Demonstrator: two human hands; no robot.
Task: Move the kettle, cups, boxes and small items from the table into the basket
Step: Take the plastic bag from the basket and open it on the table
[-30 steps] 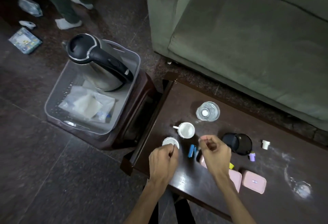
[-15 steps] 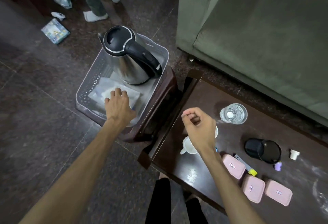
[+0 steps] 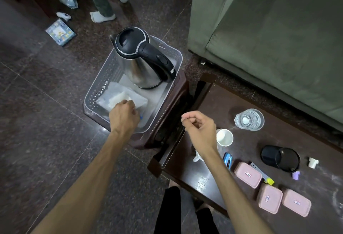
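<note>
The steel kettle with its black lid and handle stands in the clear plastic basket, beside plastic bags. My left hand is inside the basket, knuckles up, fingers curled down onto the bags, with nothing seen in it. My right hand hovers between basket and table, thumb and forefinger pinched together; whether anything is between them is too small to tell. On the dark table lie a white cup, a second cup partly under my wrist, a glass, three pink boxes and a blue item.
The basket sits on a dark stool left of the table. A black round container, a white piece, a purple piece and a yellow-tipped tool lie on the table. A green sofa lies behind. A person's feet and packets are on the floor.
My left hand went from the table to the basket and its fingers, flat half a second ago, are now curled. My right hand rose off the table and drifted left, still pinched.
</note>
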